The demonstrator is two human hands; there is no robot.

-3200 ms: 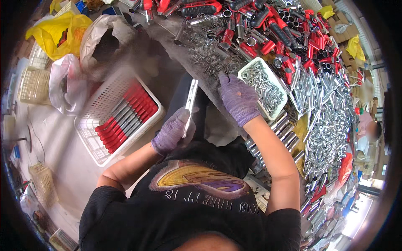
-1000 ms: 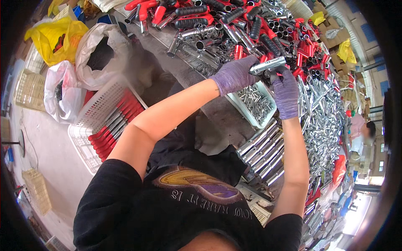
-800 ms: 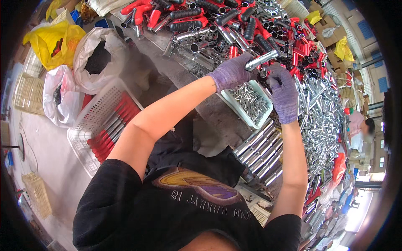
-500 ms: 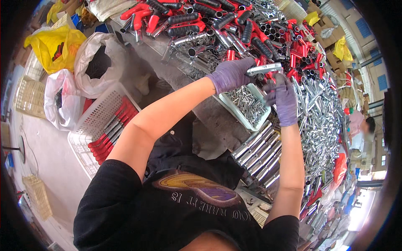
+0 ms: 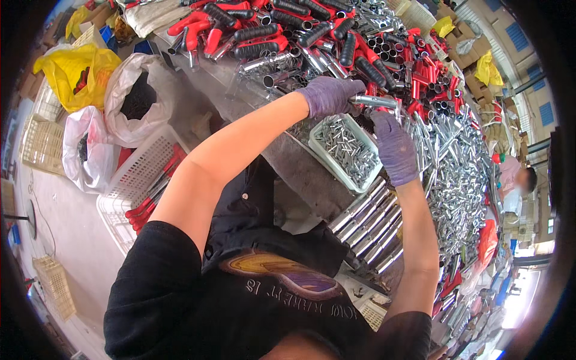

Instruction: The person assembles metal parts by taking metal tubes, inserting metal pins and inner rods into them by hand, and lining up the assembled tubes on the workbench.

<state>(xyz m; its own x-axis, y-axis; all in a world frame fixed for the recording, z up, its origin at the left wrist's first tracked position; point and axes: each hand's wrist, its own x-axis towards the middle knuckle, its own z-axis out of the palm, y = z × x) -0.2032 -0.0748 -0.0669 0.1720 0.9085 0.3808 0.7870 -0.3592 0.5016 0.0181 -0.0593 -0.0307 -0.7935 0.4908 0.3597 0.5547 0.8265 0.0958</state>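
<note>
Both my hands wear purple-grey gloves and meet at a short shiny metal tube [image 5: 377, 102] above the bench. My left hand [image 5: 332, 96] is closed round the tube's left end. At its right end, the fingers of my right hand [image 5: 396, 150] are curled against the tube from below; their tips are partly hidden. Just under the tube stands a pale green tray [image 5: 316, 147] of small metal pins [image 5: 348, 147]. A row of chromed tubes [image 5: 373, 222] lies beside my right forearm.
Red tools with black grips [image 5: 261, 39] are heaped at the far side. Loose metal parts [image 5: 459, 186] pile up on the right. A white crate [image 5: 135, 165] with red-handled tools and white sacks [image 5: 129, 123] stand at left. Another person [image 5: 516, 183] is far right.
The tube now slopes slightly down to the right instead of up. My right hand has moved a little left, its fingers drawn in at the tube's end. The view has shifted slightly.
</note>
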